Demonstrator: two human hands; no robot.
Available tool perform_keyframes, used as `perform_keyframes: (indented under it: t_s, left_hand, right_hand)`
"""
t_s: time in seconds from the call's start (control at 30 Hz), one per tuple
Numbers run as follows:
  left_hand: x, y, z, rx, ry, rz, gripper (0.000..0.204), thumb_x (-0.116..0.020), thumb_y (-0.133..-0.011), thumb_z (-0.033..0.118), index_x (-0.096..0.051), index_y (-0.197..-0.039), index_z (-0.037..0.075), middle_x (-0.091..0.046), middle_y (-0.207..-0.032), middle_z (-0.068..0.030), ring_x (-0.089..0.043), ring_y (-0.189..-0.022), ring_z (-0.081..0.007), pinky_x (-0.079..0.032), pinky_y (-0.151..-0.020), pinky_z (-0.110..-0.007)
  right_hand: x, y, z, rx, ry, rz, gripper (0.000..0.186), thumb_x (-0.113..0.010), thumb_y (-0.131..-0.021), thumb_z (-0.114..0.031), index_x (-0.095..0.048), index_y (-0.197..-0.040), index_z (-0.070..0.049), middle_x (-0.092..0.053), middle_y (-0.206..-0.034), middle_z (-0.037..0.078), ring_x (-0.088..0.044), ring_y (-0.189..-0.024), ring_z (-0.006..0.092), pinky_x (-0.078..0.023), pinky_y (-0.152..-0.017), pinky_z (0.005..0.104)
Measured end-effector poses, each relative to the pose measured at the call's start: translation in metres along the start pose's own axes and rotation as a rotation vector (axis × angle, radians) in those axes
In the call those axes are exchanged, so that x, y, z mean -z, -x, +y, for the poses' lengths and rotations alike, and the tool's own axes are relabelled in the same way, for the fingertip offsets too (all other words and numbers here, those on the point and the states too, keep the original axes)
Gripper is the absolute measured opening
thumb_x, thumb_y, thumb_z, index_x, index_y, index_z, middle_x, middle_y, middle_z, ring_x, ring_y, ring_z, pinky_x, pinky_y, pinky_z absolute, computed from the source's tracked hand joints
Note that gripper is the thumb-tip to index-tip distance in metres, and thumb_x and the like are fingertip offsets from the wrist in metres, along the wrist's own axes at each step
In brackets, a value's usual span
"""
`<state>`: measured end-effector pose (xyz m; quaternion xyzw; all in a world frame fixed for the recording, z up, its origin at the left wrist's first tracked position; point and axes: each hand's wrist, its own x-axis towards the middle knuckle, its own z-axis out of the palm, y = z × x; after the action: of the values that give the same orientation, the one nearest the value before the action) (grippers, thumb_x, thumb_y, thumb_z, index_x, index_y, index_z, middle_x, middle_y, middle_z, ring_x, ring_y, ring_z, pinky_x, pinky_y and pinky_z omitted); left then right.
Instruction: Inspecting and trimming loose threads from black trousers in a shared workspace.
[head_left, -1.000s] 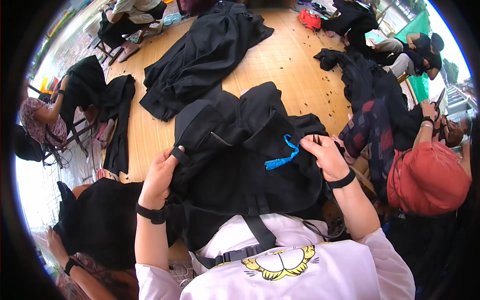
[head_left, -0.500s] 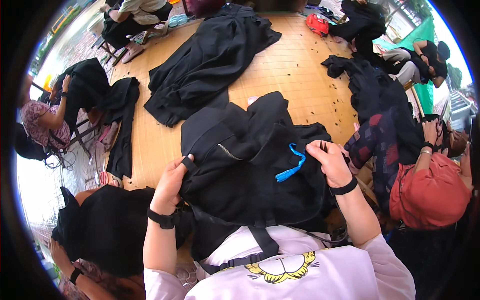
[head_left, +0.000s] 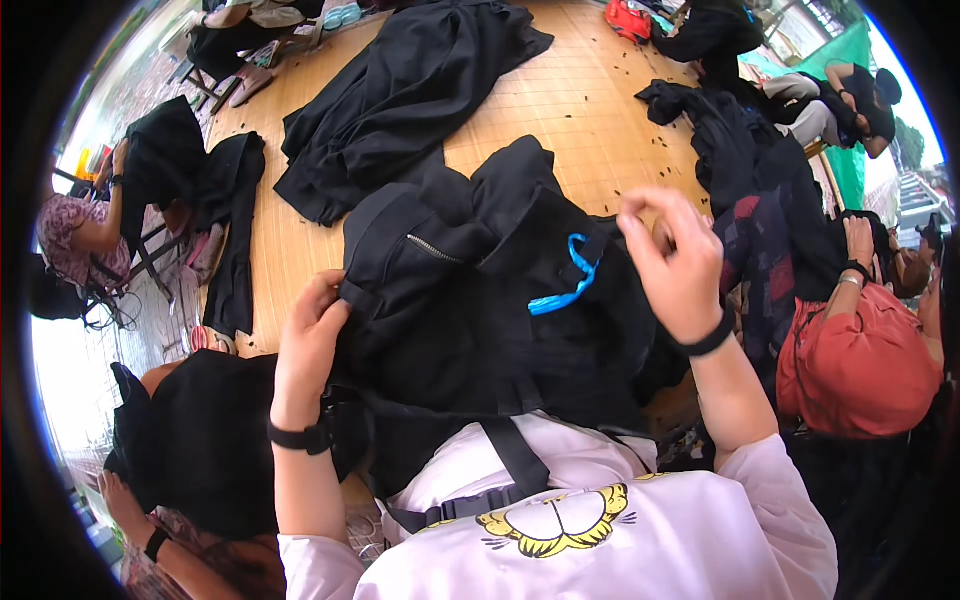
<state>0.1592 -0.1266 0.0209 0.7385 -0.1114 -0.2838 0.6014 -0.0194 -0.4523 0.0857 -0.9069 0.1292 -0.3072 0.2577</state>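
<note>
A black garment (head_left: 420, 330) lies across my lap, with a short metal zipper (head_left: 432, 249) on its left part. My left hand (head_left: 312, 335) pinches the garment's left edge between thumb and fingers. A bright blue strip of cord or ribbon (head_left: 566, 296) lies on the cloth right of the middle. To the right of that strip, my right hand (head_left: 682, 265) is raised above the garment with its fingers curled. Whatever it may hold is hidden inside the curl.
Beyond my lap, a black garment (head_left: 400, 100) is spread on a tan mat (head_left: 590, 100) dotted with small dark bits. People with black cloth sit on both sides, one in a red top (head_left: 860, 370) close at right. A red bag (head_left: 628, 20) sits at the far edge.
My right hand has lifted off the cloth and moved up and right; the small dark pointed tips at its fingers no longer show. My left hand has shifted slightly left along the garment's edge.
</note>
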Motion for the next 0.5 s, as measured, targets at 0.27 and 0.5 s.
perform_keyframes:
  t_s: [0.27, 0.5]
  left_hand:
    - [-0.089, 0.069, 0.076, -0.695, -0.622, -0.369, 0.025, -0.057, -0.081, -0.005, -0.068, -0.102, 0.002, -0.068, -0.104, -0.0184, -0.064, -0.101, -0.0386, -0.051, -0.089, -0.045]
    - [-0.152, 0.051, 0.047, -0.967, -0.883, -0.549, 0.029, -0.052, -0.084, -0.001, -0.068, -0.108, 0.000, -0.066, -0.101, -0.0210, -0.063, -0.097, -0.0387, -0.052, -0.088, -0.045]
  right_hand:
    - [0.007, 0.100, -0.015, 0.097, -0.181, -0.330, 0.029, -0.073, -0.072, 0.003, -0.069, -0.099, -0.004, -0.068, -0.095, 0.008, -0.070, -0.072, 0.0210, -0.058, -0.062, 0.0310]
    - [0.011, 0.122, -0.003, -0.239, -0.215, -0.011, 0.028, -0.074, -0.084, -0.017, -0.068, -0.111, -0.011, -0.067, -0.102, 0.008, -0.070, -0.079, 0.0221, -0.056, -0.072, 0.0340]
